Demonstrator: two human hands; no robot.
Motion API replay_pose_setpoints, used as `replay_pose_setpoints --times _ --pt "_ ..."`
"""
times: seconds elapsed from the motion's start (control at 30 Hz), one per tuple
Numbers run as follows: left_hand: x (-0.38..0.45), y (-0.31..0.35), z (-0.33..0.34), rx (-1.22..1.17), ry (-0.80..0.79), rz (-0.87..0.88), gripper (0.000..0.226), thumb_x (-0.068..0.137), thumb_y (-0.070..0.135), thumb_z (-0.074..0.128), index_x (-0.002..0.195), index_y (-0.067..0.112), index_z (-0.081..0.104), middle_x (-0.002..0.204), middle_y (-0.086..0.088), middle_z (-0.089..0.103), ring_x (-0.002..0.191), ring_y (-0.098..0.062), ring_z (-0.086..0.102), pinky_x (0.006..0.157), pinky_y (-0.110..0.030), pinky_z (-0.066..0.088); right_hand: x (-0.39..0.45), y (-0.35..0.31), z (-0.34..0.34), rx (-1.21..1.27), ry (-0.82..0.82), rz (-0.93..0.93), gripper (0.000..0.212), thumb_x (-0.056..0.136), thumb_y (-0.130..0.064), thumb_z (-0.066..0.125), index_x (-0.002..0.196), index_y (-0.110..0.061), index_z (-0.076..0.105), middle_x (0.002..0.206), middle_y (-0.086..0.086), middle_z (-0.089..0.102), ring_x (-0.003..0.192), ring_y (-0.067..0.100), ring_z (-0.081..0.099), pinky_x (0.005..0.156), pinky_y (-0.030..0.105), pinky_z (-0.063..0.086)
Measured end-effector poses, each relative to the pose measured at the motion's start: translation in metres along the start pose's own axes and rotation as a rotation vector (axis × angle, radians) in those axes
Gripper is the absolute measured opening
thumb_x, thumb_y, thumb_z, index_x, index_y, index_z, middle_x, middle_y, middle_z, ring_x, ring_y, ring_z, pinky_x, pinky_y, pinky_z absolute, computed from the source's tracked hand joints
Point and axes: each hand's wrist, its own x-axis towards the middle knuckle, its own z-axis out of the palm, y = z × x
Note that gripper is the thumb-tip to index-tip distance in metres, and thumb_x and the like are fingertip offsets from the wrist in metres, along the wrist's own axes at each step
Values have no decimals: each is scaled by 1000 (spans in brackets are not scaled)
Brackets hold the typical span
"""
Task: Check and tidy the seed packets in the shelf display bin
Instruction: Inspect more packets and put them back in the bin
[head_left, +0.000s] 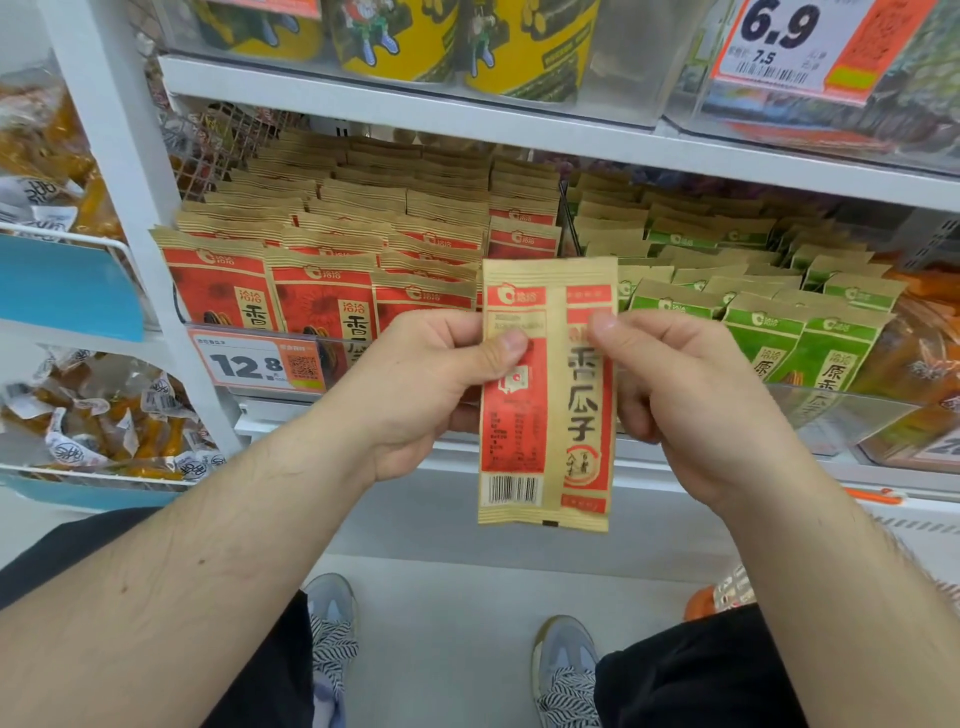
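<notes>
A red and tan seed packet (548, 415) hangs upright in front of the shelf, its back side with a barcode facing me. My left hand (431, 384) pinches its left edge, thumb on the front. My right hand (685, 395) pinches its right edge the same way. Behind it, the clear display bin (332, 348) holds several rows of matching red seed packets (322, 291) standing upright. One row near the bin's right end sits lower than the others.
Green seed packets (769, 322) fill the neighbouring bin to the right. A 12.8 price tag (254, 364) clips to the bin front. Yellow tubs (405, 36) stand on the shelf above. Wrapped snacks (104, 415) lie in baskets at left. My shoes (563, 670) are on the floor.
</notes>
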Motion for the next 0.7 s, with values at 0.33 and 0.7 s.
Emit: replay_pose_setpoints --times 0.33,0.7 --pt "-4 5 -2 -21 -121 -30 38 72 18 66 109 11 67 99 -12 75 83 -23 73 61 -37 61 7 7 -10 -23 -17 -8 32 95 -22 56 71 -4 66 50 6 60 36 13 43 37 21 32" --pt "-4 11 -7 -139 -136 -71 45 72 11 64 116 1 64 111 -20 71 86 -27 73 63 -35 62 11 11 -22 66 -287 85 50 76 -26 66 99 18 58 61 12 63 40 12 48 37 18 38"
